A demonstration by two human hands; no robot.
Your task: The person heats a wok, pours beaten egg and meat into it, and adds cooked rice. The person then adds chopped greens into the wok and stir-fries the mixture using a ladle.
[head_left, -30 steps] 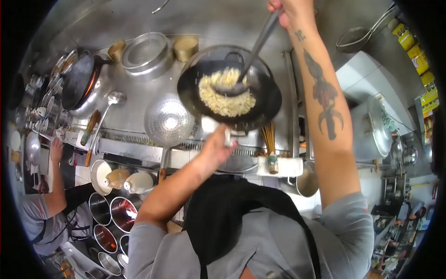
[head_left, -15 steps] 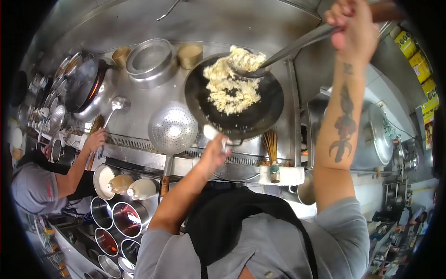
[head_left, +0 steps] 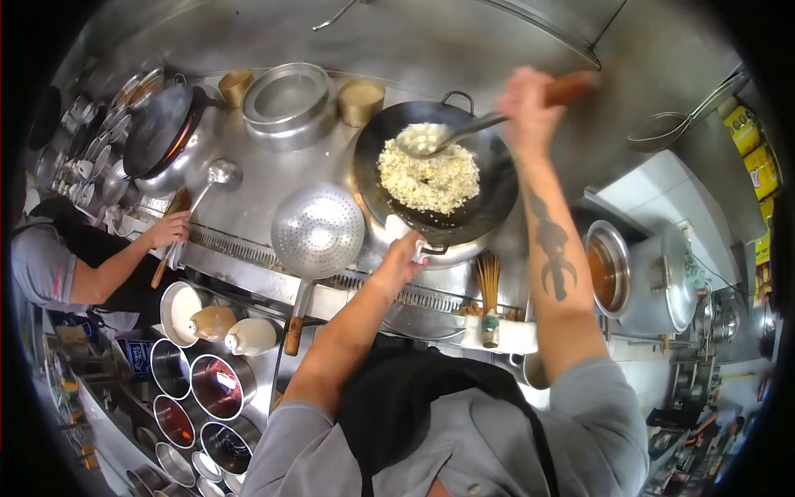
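Here, the round black metal wok (head_left: 489, 195) holds crumbly, pale yellow food (head_left: 431, 178). Over the wok's far part, the right hand (head_left: 530, 108) is closed around the brown handle of a long metal ladle (head_left: 443, 142), and the ladle's round bowl has some food in it. At the wok's near edge, the left hand (head_left: 404, 257) squeezes a soft white cloth (head_left: 399, 228) by the looped handle. Left of the wok lies a shiny strainer (head_left: 318, 230) full of little holes.

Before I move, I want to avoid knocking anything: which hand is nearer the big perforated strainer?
Your left hand. It is just right of the strainer, gripping the cloth; your right hand is farther right and beyond, on the ladle.
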